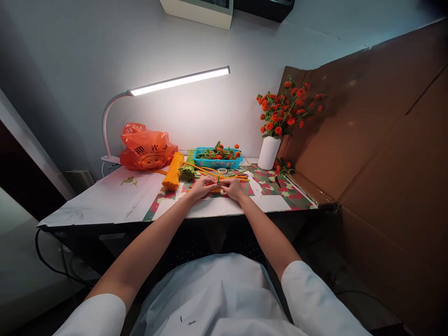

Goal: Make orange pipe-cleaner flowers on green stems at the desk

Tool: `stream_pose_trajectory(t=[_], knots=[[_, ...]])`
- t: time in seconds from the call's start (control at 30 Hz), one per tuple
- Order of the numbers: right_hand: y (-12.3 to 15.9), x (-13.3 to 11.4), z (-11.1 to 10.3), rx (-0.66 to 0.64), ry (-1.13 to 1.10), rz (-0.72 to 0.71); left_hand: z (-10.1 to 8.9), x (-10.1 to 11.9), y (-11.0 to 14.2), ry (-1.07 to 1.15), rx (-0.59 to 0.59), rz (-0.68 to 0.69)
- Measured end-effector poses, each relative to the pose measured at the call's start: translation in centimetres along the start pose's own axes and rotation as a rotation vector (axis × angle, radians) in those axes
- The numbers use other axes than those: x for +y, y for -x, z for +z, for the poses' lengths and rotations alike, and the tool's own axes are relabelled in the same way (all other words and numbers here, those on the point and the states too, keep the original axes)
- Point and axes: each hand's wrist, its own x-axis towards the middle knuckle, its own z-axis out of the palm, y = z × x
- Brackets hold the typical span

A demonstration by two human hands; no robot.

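Note:
My left hand (202,186) and my right hand (231,187) meet over the patterned mat (280,193) near the table's front. Both have their fingers pinched on a small orange and green pipe-cleaner piece (216,185) held between them. Loose orange pipe cleaners (224,173) lie just behind the hands. A bundle of orange pipe cleaners (172,171) and a green bundle (188,171) lie to the left of them.
A blue basket (217,162) with finished orange flowers stands behind. A white vase (269,152) of orange flowers is at the right, by a brown cardboard wall (378,140). An orange plastic bag (147,150) and a lit desk lamp (178,81) are at the left back.

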Motion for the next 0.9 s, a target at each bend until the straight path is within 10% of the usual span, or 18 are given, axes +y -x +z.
stream_pose_trajectory(t=[0.7, 0.9], knots=[[-0.1, -0.1, -1.0, -0.279, -0.431, 0.073, -1.4, 2.3, 0.5, 0.279, -0.296, -0.202], [-0.1, -0.8, -1.3, -0.173, -0.516, 0.146, -0.7, 2.3, 0.6, 0.308, -0.159, -0.245]])
